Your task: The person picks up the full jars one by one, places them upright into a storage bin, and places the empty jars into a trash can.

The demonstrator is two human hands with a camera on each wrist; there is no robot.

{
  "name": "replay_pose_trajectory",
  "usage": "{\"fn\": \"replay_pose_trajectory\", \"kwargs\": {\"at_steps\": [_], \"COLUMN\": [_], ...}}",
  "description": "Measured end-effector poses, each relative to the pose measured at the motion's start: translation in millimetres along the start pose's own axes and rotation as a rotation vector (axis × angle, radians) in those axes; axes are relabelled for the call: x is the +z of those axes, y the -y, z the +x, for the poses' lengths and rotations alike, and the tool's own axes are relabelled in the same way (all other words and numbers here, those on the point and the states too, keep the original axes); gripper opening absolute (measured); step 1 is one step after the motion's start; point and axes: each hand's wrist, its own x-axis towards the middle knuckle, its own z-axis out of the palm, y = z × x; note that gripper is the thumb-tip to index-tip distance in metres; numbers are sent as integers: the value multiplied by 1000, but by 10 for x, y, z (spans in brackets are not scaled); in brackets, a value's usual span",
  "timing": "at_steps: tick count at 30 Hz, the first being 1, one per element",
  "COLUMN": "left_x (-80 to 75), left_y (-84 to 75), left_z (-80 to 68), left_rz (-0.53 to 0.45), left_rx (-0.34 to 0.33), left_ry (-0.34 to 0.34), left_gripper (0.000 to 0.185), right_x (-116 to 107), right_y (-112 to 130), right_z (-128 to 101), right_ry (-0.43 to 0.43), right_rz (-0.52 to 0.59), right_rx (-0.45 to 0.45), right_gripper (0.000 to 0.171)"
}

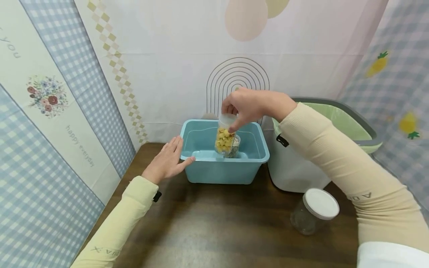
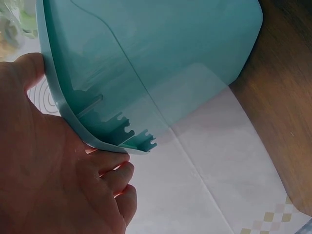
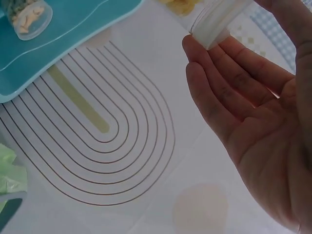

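My right hand (image 1: 249, 104) grips a clear jar of yellow pieces (image 1: 225, 138) by its white lid (image 3: 214, 22), holding it upright inside a teal plastic bin (image 1: 258, 156). A second small jar (image 1: 235, 146) lies in the bin behind it, seen as a capped jar (image 3: 28, 18) in the right wrist view. My left hand (image 1: 167, 160) rests flat with straight fingers against the bin's left rim (image 2: 73, 117), thumb over the edge.
A clear jar with a white lid (image 1: 316, 208) stands on the brown table (image 1: 214, 223) at the right. A white bucket with a green liner (image 1: 301, 167) sits right of the bin. Patterned backdrop cloth (image 1: 161, 74) closes in the back and sides.
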Motion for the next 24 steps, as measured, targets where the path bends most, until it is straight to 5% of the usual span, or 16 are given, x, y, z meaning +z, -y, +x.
{"fn": "replay_pose_trajectory", "kwargs": {"at_steps": [9,24], "left_x": [-44,-70], "left_y": [160,167], "left_z": [-215,-211], "left_rz": [-8,5], "left_rx": [70,80], "left_ry": [2,18], "left_gripper": [97,97], "right_x": [97,628], "right_y": [171,-182], "right_z": [275,963], "right_ry": [-15,8], "right_rz": [36,69], "right_rx": [139,214], "right_gripper": [45,43]}}
